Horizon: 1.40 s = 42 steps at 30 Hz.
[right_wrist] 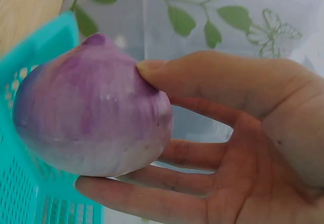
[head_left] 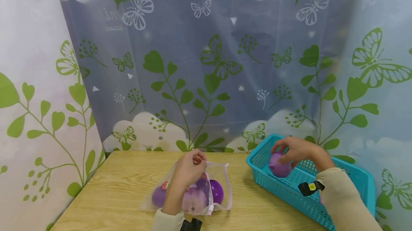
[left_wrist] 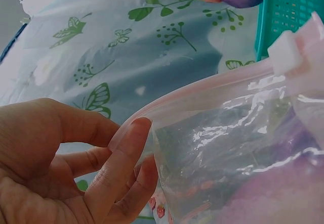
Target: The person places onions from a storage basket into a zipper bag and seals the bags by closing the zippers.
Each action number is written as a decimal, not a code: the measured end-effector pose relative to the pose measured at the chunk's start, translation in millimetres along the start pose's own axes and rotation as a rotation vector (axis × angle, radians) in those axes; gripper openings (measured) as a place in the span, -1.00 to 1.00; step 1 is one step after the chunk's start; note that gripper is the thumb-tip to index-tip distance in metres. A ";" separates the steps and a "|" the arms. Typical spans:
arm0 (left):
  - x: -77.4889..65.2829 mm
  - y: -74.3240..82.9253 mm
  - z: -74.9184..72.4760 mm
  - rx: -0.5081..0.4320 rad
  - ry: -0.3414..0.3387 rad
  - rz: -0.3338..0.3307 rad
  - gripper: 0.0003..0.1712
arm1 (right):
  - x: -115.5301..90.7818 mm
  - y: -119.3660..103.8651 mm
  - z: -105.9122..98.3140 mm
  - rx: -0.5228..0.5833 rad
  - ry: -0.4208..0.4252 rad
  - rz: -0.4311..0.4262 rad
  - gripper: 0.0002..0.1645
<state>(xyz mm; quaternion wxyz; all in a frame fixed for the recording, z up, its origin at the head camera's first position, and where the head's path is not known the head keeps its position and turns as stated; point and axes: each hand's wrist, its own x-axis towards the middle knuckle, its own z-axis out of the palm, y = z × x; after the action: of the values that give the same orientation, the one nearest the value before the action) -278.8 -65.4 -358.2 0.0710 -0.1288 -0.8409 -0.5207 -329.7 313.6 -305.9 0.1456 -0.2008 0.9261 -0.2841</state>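
Note:
My left hand pinches the pink-edged rim of a clear zip bag lying on the table. In the left wrist view, thumb and fingers grip that rim, with a white slider farther along it. Inside the bag are a pale purple onion-like thing, a glossy dark purple round thing near the mouth, and another purple thing, partly behind the wrist. My right hand holds a purple onion between thumb and fingers, over the turquoise basket.
The basket stands at the right of the wooden table. Something pinkish in it is mostly hidden by my right sleeve. A curtain with leaves and butterflies hangs behind the table.

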 end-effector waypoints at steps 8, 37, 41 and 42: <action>0.1 0.7 0.1 0.009 0.009 0.010 -0.90 | 12.0 -22.5 17.6 0.025 0.020 -0.106 -0.51; 1.0 0.3 0.7 0.032 0.071 0.030 -0.92 | 34.8 -70.5 85.2 0.107 0.130 -0.431 -0.56; 2.7 -0.2 0.7 0.040 0.086 0.027 -0.91 | 36.5 -75.7 93.2 0.123 0.151 -0.398 -0.54; 3.1 -0.4 0.7 0.034 0.086 0.025 -0.91 | 36.8 -76.6 94.9 0.128 0.153 -0.386 -0.53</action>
<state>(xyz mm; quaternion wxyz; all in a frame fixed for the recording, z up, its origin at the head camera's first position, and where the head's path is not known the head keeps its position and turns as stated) -281.9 -64.5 -358.1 0.1156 -0.1154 -0.8443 -0.5104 -303.4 194.4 -342.4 0.0303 -0.3428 0.8589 -0.3793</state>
